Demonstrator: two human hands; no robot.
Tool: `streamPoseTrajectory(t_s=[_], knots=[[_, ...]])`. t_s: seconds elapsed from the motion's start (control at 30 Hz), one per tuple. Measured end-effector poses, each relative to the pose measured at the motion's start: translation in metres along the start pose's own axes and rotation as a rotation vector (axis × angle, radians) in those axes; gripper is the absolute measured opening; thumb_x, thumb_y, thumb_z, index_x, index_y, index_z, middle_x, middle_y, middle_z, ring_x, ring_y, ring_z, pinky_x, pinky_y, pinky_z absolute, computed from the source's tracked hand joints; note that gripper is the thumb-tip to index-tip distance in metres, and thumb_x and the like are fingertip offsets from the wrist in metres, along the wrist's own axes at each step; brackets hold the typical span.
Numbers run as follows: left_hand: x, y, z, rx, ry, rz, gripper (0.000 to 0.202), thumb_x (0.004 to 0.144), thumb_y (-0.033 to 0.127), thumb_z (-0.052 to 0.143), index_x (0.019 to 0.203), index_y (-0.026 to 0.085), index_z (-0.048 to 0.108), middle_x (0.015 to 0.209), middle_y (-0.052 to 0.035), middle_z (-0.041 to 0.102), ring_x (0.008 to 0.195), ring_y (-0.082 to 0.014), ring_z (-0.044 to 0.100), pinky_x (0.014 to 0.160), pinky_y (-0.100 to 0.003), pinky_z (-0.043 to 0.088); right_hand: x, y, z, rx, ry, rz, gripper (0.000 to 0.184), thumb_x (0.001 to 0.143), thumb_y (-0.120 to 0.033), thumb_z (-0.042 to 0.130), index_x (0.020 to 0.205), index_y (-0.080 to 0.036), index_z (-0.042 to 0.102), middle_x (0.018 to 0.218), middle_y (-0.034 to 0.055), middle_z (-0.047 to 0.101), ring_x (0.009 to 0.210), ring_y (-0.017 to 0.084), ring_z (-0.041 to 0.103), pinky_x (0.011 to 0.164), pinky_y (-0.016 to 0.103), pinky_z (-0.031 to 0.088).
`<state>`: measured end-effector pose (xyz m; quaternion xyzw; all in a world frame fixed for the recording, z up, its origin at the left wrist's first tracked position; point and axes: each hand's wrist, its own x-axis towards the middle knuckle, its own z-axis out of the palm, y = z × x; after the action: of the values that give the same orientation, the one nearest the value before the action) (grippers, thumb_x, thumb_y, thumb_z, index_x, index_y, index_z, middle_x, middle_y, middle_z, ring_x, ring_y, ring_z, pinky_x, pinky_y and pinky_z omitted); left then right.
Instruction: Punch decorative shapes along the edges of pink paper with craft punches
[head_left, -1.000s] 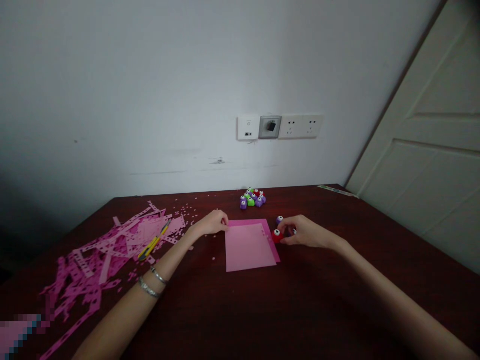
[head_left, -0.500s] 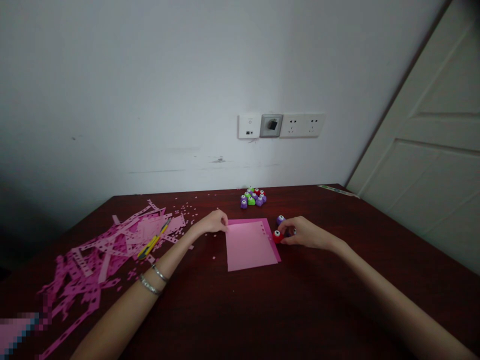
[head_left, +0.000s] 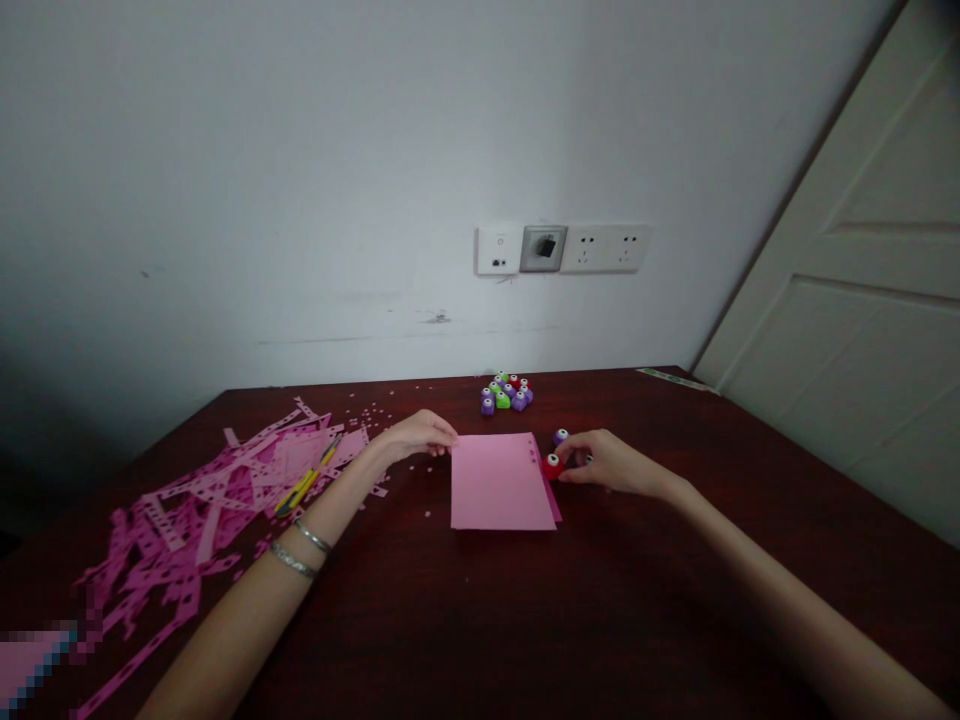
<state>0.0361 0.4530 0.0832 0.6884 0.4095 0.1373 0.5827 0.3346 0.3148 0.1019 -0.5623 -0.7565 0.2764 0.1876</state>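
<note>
My left hand (head_left: 426,434) pinches the upper left corner of a light pink sheet of paper (head_left: 501,485). Beneath it lies a darker pink sheet (head_left: 554,508), showing along the right edge. A few small punched holes run down the light sheet's upper right edge. My right hand (head_left: 600,461) has its fingers closed around a small red craft punch (head_left: 552,466) at the papers' right edge. Just behind that hand sits a purple craft punch (head_left: 561,437). Another small piece is mostly hidden by my right fingers.
A heap of pink punched paper strips (head_left: 217,490) covers the table's left side, with a yellow utility knife (head_left: 306,483) on it. Several purple, green and red craft punches (head_left: 502,400) cluster at the back. A patterned strip (head_left: 679,380) lies at the back right, near a door (head_left: 862,330).
My left hand has raised the light pink sheet's left side and shifted it slightly back, so it now covers the darker sheet's top edge. The red craft punch stays at the right edge.
</note>
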Motion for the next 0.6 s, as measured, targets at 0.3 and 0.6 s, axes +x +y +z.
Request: streamPoseTrajectory(t_s=[0.3,0.6], knots=[[-0.0033,0.0038,0.003,-0.067,0.001,-0.051,0.017,0.057,0.021,0.074,0.07,0.011,0.069,0.06,-0.0028,0.063,0.053,-0.0071,0.051,0.052,-0.021,0.038,0.0002,-0.0017,0.0018,0.041,-0.005,0.021,0.026,0.071,-0.037,0.062,0.088,-0.018,0.066,0.071,0.0018,0.059,0.054,0.01,0.049,0.034,0.015,0.035],[-0.0047,0.0053,0.0033,-0.083,-0.001,-0.08,0.019,0.055,0.022,0.075,0.07,0.011,0.069,0.063,-0.0033,0.064,0.055,-0.0078,0.052,0.056,-0.023,0.042,0.0007,-0.002,0.003,0.041,-0.012,0.039,0.025,0.072,-0.034,0.063,0.09,-0.018,0.066,0.072,0.0023,0.059,0.051,0.008,0.048,0.034,0.014,0.036]])
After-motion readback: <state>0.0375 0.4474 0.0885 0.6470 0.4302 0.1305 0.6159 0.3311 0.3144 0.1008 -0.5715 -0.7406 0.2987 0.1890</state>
